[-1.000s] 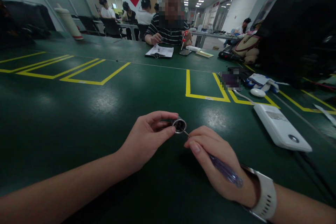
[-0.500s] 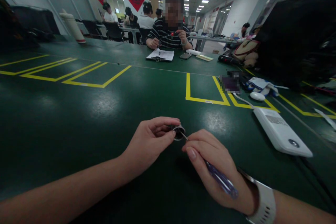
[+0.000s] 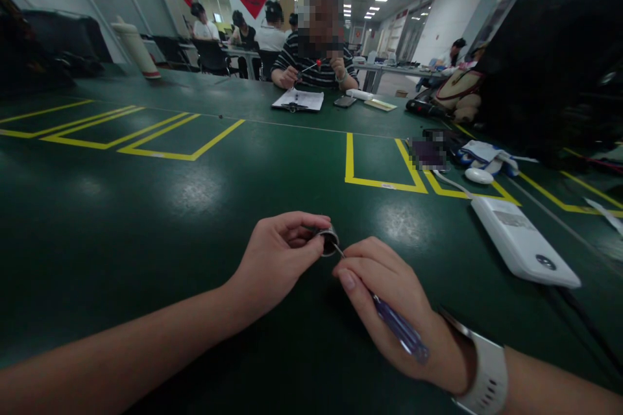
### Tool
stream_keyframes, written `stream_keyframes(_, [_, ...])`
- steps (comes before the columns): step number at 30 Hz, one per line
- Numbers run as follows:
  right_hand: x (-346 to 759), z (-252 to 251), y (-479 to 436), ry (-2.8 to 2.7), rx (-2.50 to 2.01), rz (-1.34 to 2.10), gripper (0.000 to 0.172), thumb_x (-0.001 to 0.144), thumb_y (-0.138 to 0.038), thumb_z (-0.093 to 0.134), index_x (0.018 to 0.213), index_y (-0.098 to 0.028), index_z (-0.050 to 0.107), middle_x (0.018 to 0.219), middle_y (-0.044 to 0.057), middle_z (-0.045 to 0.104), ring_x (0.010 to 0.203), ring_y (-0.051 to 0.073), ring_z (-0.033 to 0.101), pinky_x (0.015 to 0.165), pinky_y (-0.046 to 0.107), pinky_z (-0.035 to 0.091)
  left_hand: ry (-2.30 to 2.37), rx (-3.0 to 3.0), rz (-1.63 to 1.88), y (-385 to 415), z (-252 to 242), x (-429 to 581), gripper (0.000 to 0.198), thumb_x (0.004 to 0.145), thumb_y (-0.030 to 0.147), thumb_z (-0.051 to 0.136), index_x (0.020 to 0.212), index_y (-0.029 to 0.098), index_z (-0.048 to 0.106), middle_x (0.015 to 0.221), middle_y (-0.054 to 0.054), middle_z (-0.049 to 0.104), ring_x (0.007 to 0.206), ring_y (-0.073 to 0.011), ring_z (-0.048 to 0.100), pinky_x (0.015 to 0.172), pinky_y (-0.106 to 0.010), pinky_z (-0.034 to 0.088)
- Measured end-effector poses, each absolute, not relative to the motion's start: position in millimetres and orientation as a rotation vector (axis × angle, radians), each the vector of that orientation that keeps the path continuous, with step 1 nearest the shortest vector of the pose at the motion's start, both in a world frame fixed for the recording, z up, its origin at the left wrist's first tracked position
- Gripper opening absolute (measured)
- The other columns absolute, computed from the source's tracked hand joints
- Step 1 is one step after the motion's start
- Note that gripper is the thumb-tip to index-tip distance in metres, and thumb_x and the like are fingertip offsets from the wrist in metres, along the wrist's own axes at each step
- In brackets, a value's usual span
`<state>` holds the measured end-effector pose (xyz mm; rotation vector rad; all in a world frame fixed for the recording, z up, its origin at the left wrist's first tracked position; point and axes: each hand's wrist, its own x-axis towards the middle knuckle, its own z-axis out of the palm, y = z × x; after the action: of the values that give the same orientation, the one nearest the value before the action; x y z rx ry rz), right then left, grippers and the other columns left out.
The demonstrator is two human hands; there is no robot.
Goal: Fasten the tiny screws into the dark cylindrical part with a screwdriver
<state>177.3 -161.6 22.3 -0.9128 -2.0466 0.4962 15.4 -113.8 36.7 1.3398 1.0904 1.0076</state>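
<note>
Between its thumb and fingers, my left hand (image 3: 280,253) pinches a small dark metal ring-shaped part (image 3: 331,233), its open end facing right and toward me. A screwdriver (image 3: 400,329) with a clear purplish handle lies in my right hand (image 3: 389,298), which is closed around it like a pen. Its thin metal shaft points up and left, and the tip reaches into the mouth of the ring. What the tip touches inside is hidden. Both hands are just above the green table (image 3: 195,259).
To the right lies a white power bank (image 3: 525,240) with a cable, near a white oval case (image 3: 479,176) and a blue-white cloth (image 3: 489,157). Yellow tape outlines mark the tabletop. Across it sits a person (image 3: 311,45) behind a clipboard (image 3: 299,100). A pale bottle (image 3: 136,48) stands far left.
Both hands have shifted slightly left and up together with the ring part and screwdriver. The screwdriver's handle end has moved left. Both grips stay the same.
</note>
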Motion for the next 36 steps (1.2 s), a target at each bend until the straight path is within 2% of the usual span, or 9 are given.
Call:
stream_keyframes(17, [175.3, 24.3, -161.7, -2.125, -0.919, 0.385, 0.017, 0.089, -0.009, 0.044, 0.077, -0.013, 0.055, 0.079, 0.007, 0.057, 0.075, 0.016, 0.051, 0.068, 0.031, 0.043, 1.070, 1.372, 1.030, -114.6, 36.1, 15.8, 0.020, 0.064, 0.008, 0.066, 0.083, 0.011, 0.071, 0.098, -0.007, 0.072, 0.085, -0.0161, 0.069, 0.076, -0.023, 0.057])
stream_keyframes(29, [176.5, 27.3, -161.8, -2.132, -0.917, 0.377, 0.019, 0.090, -0.010, 0.043, 0.077, -0.014, 0.055, 0.080, 0.006, 0.059, 0.075, 0.016, 0.053, 0.067, 0.031, 0.045, 1.094, 1.391, 1.022, -115.2, 39.4, 16.7, 0.018, 0.067, 0.010, 0.065, 0.083, 0.012, 0.071, 0.087, -0.005, 0.074, 0.080, -0.0162, 0.070, 0.075, -0.025, 0.057])
stream_keyframes(36, [175.2, 26.9, -161.0, -2.154, -0.920, 0.354, 0.019, 0.090, -0.010, 0.042, 0.079, -0.015, 0.056, 0.081, 0.007, 0.059, 0.076, 0.016, 0.052, 0.067, 0.032, 0.045, 1.091, 1.379, 0.999, -116.6, 41.3, 17.4, 0.018, 0.066, 0.010, 0.064, 0.083, 0.013, 0.071, 0.091, -0.006, 0.074, 0.085, -0.0180, 0.069, 0.079, -0.028, 0.056])
